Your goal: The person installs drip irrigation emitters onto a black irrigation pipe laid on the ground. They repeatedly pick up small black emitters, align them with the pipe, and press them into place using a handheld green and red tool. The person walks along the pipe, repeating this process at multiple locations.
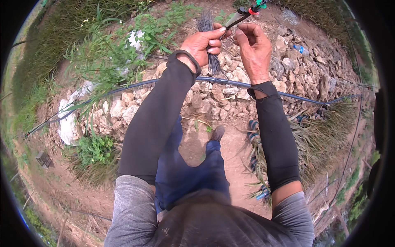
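My left hand [200,46] is closed round a bundle of thin dark wires [205,24], whose ends stick out above and below the fist. Its thumb and forefinger also press at the foot of a slanting grey-white tube [235,19]. Alongside that tube runs a thin black hose [242,18] with a red ring [252,11] and a green tip [261,3]. Just right of the tube, the fingers of my right hand [254,51] are curled into a pinch. Whatever lies between those fingertips is hidden or too small to name.
A dark blue pipe [222,81] crosses over a bank of broken stones [205,101] below my hands. Weeds [123,49] and white plastic sheeting [68,119] lie to the left. At right are a blue plastic bottle [300,49] and dry grass tufts [325,136].
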Demonstrator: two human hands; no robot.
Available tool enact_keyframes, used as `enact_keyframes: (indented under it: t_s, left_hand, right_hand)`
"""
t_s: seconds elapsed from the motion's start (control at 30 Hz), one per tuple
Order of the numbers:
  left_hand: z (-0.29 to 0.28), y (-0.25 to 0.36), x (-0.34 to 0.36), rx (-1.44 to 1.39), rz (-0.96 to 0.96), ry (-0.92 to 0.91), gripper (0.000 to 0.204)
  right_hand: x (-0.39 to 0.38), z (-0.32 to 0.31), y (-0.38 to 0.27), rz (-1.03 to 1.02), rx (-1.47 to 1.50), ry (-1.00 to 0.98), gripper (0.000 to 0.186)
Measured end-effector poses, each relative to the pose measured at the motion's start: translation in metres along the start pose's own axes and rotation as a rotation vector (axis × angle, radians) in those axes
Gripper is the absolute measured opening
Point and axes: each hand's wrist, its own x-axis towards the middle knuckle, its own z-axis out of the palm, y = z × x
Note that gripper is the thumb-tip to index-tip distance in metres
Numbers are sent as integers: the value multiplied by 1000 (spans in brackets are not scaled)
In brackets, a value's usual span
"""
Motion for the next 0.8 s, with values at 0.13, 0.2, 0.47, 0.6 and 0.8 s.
enact_keyframes:
  t_s: [0.13, 0.2, 0.47, 0.6, 0.8]
  left_hand:
    - [0, 0, 3, 45, 49, 48, 14]
    - [2, 3, 1, 48, 42, 64, 13]
    - [4, 24, -8, 146, -51, 113, 11]
    - [1, 30, -8, 193, -82, 106, 11]
    - [2, 36, -10, 371, -33, 148, 15]
  right_hand:
    - [-3, 9, -4, -42, -233, -27, 15]
    - [-2, 8, -8, -121, -326, -8, 15]
    - [-5, 19, -25, -202, -468, 21, 16]
    - [-5, 32, -28, 116, -224, 53, 17]
    - [-6, 44, -29, 579, 456, 102, 24]
